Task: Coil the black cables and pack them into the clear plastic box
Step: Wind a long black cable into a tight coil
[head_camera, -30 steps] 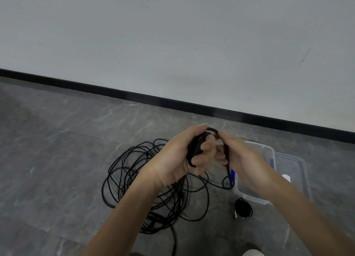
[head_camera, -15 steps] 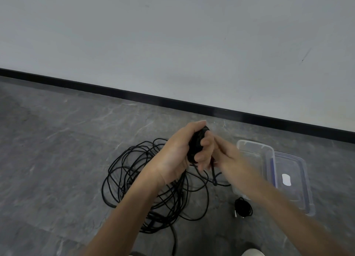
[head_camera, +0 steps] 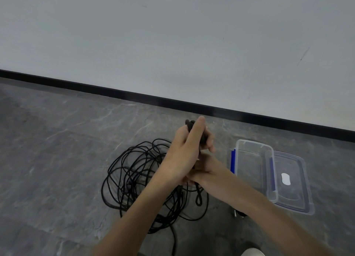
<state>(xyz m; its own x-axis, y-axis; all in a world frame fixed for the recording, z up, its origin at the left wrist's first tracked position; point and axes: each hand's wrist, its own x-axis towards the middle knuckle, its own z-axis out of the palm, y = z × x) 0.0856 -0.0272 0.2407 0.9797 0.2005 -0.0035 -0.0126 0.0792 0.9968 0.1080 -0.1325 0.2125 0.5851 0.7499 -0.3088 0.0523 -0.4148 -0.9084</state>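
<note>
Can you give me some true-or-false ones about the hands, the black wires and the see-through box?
1. The left hand grips a small coil of black cable. True.
2. The clear plastic box has cables packed inside it. False: no cable shows in it.
3. The lid is off the box. True.
4. The tangled cable pile lies on a table. False: it lies on the grey floor.
</note>
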